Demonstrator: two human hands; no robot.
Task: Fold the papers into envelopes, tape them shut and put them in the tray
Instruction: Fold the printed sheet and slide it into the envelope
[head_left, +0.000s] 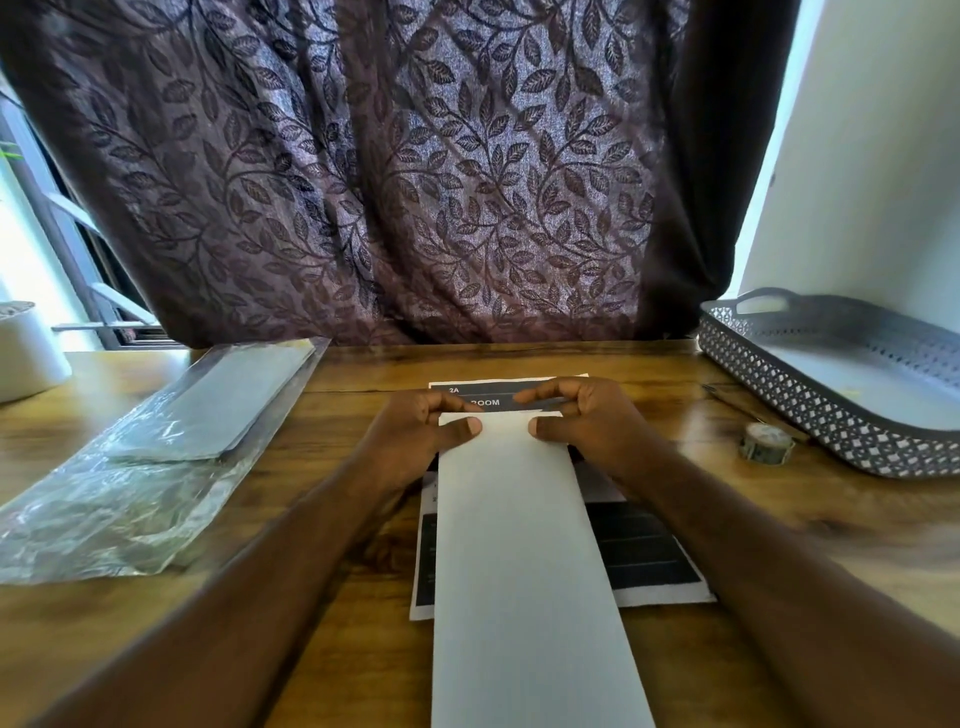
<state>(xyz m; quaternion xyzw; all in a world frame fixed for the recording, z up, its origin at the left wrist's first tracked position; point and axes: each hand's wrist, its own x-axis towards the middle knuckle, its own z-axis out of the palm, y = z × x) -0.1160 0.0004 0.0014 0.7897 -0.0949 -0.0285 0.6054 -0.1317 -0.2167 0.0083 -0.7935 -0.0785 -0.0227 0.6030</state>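
A long white paper strip (524, 561), folded lengthwise, lies in the middle of the wooden table and runs toward me. My left hand (415, 431) pinches its far left corner, thumb on top. My right hand (582, 415) pinches the far right corner the same way. Under the strip lies a printed sheet with dark blocks (649, 561). The grey perforated tray (831, 410) stands at the right, and nothing shows inside it. A small roll of patterned tape (768, 442) sits in front of the tray.
A clear plastic sleeve holding grey sheets (171, 431) lies at the left. A white cylinder (26, 353) stands at the far left edge. A thin pen-like stick (737, 405) lies by the tray. A leaf-patterned curtain hangs behind the table.
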